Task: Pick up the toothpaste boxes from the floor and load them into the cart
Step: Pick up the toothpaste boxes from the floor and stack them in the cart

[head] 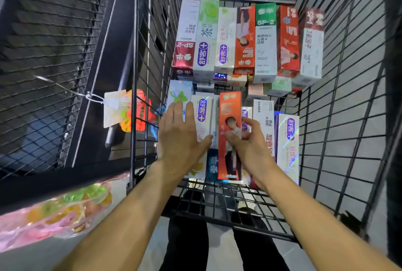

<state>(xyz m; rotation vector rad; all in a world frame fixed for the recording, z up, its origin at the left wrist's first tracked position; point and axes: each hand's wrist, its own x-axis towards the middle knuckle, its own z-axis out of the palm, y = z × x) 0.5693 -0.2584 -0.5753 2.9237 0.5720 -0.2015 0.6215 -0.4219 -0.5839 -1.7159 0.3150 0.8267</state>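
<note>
I look down into a black wire cart (339, 118) filled with toothpaste boxes. A far row (245, 40) of several boxes lies side by side, white, green and red. A near row (285, 140) lies under my hands. My right hand (245, 142) pinches a long orange box (230, 114) showing a person, held on its edge among the near boxes. My left hand (180, 133) lies flat, fingers straight, on the white boxes (204, 112) at the left of the near row.
A black mesh rack (47, 53) stands to the left of the cart, with a bag of coloured toys (132, 109) hanging on a hook. A pink packet of coloured items (54, 214) lies at lower left. My dark trouser legs (187, 246) show below the cart.
</note>
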